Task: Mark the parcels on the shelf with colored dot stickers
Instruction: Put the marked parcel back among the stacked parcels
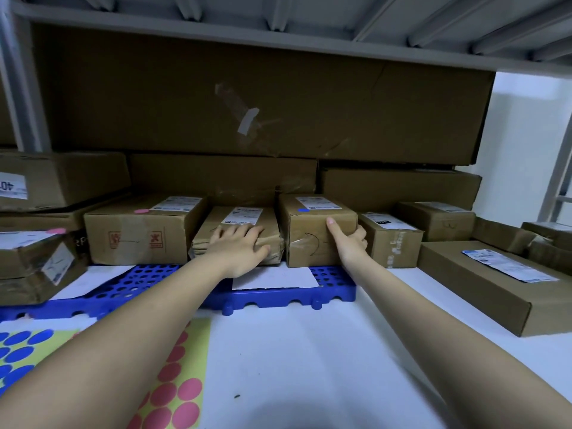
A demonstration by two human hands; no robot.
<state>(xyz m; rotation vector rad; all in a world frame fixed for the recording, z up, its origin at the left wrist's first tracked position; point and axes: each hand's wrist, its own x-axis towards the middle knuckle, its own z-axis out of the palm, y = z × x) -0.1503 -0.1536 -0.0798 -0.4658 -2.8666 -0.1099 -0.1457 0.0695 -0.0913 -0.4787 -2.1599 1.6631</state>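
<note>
Brown cardboard parcels stand in a row on the shelf. My left hand (240, 247) grips the front top edge of a low taped parcel (244, 221), fingers over its top. My right hand (348, 238) holds the right front corner of a taller parcel (309, 227), thumb up on its front face, fingers round its side. That parcel bears a blue dot sticker (303, 210) on top. The parcel to the left (139, 230) carries a pink dot (141, 211). A sheet of blue dots (18, 345) and a sheet of pink dots (176, 394) lie near me.
A blue perforated plastic pallet (278, 294) lies under the middle parcels, with white paper on it. Larger boxes are stacked behind, under an upper shelf board. A flat labelled box (483, 283) lies at the right; stacked boxes at the left, one with a pink dot (55, 231).
</note>
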